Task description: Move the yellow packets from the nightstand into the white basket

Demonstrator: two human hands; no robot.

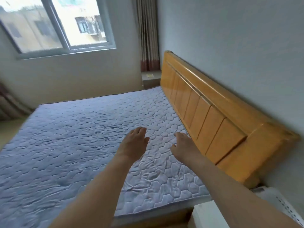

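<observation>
Left hand: we see our left hand (133,143) stretched out over the mattress (65,145), back of the hand up, fingers straight and close together, holding nothing.
Right hand: our right hand (182,148) reaches forward beside it, near the headboard (205,109), fingers relaxed and a little spread, thumb out toward the left hand; it too holds nothing.
Arms: both forearms are bare and run from the lower edge of the view up toward the middle, roughly parallel, the two hands close together but apart.
Contact: we cannot tell whether either hand touches the mattress or hangs just above it.
Packets: a small yellow patch (149,75) lies on the nightstand (150,79) at the far side of the bed, beside the headboard's far end and below the curtain (148,33); it is too small for us to count packets.
Basket: the white basket (286,209), its wall pierced with dark holes, sits at the lower right corner, under our right arm and well apart from the nightstand.
Near corner: a white block (209,214) stands just left of the basket.
Room: a window (54,23) is in the far wall.
</observation>
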